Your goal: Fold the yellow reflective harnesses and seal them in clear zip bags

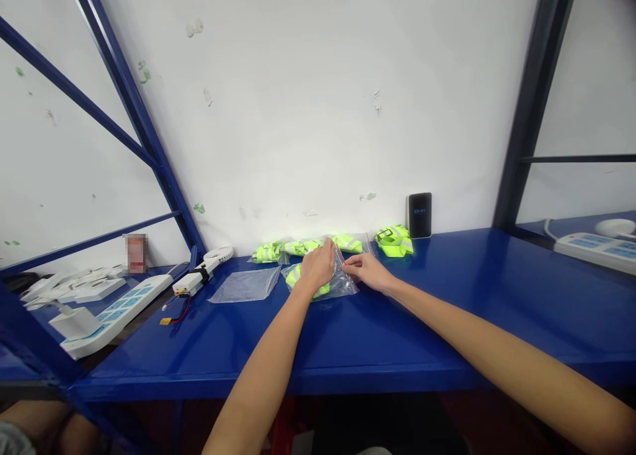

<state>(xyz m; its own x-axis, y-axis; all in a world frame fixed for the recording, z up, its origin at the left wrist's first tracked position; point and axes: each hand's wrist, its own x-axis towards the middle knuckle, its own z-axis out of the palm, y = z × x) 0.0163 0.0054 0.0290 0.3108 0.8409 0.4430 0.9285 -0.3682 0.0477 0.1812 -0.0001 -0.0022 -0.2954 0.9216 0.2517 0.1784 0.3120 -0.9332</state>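
My left hand (318,265) and my right hand (366,268) meet over a clear zip bag (342,284) that lies on the blue shelf (447,309) and holds a neon yellow reflective item. The left hand's fingers are curled over the bag's top edge. Next to it, the right hand pinches the same red-striped edge. An empty clear bag (246,286) lies flat to the left. Behind my hands sit filled bags of neon yellow items (298,248), and a loose neon yellow item (395,240) rests further right.
A black device with a lit display (420,214) leans on the white wall. White power strips (116,312) (596,248), a small white fan (216,256) and a battery lead (173,309) lie at the sides. Blue frame bars (134,110) cross at the left.
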